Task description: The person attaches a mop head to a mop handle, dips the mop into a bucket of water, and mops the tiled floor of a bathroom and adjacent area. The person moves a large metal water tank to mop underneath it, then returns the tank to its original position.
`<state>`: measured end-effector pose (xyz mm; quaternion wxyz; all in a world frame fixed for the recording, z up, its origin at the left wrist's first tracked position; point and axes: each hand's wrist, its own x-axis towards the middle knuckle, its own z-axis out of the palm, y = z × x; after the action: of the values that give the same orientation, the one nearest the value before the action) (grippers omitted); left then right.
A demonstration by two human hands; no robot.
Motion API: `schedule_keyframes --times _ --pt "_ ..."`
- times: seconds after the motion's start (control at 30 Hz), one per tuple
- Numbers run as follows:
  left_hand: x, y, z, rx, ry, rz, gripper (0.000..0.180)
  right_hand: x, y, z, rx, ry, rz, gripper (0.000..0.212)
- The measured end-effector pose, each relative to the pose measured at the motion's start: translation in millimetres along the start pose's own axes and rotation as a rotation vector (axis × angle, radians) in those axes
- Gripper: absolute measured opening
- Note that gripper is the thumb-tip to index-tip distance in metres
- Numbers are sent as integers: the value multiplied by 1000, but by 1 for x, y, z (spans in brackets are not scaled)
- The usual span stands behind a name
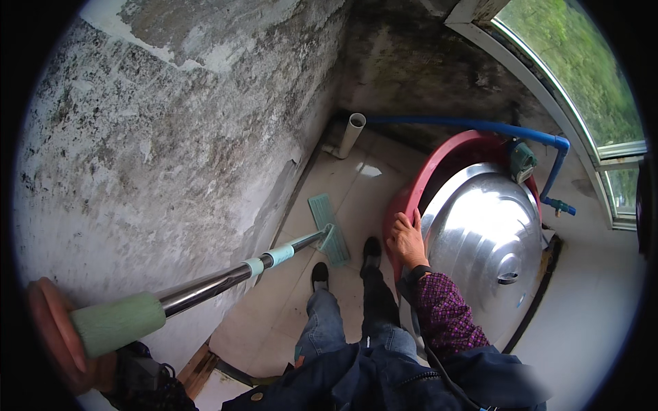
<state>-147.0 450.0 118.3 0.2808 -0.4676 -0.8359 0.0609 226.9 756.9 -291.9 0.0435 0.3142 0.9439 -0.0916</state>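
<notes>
At the lower left, my left hand [60,335] is wrapped round the green padded grip of a flat mop [205,286]. Its metal pole slants away to a pale green flat head [319,212] lying on the tiles just ahead of my feet. My right hand [408,241] grips the near left rim of a big red tub [428,175], fingers bent over the edge. A large shiny metal lid [473,229] with a small knob rests over the tub, tilted, leaving a dark gap along the tub's far left side.
A stained, peeling wall [178,144] runs along the left. In the far corner a white pipe stub [351,133] stands up from the floor [308,274]. A blue water pipe [466,124] passes behind the tub to a tap [562,207]. A window [576,68] is at the upper right.
</notes>
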Motion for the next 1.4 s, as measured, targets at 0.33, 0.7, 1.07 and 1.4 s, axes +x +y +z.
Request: schedule_keyframes --times 0.33,0.7,1.07,1.4 --pt "45 38 14 -594 379 177 31 -2 -23 17 67 -24 -22 19" --pt "44 180 -46 -2235 -75 128 31 -87 -161 -47 2011 -320 655 63" --pt "-84 230 -194 -2140 66 290 38 -160 -219 -56 3063 -60 686 29" --pt "-173 368 -310 -2407 -435 623 31 -420 -142 -34 3053 416 949 17"
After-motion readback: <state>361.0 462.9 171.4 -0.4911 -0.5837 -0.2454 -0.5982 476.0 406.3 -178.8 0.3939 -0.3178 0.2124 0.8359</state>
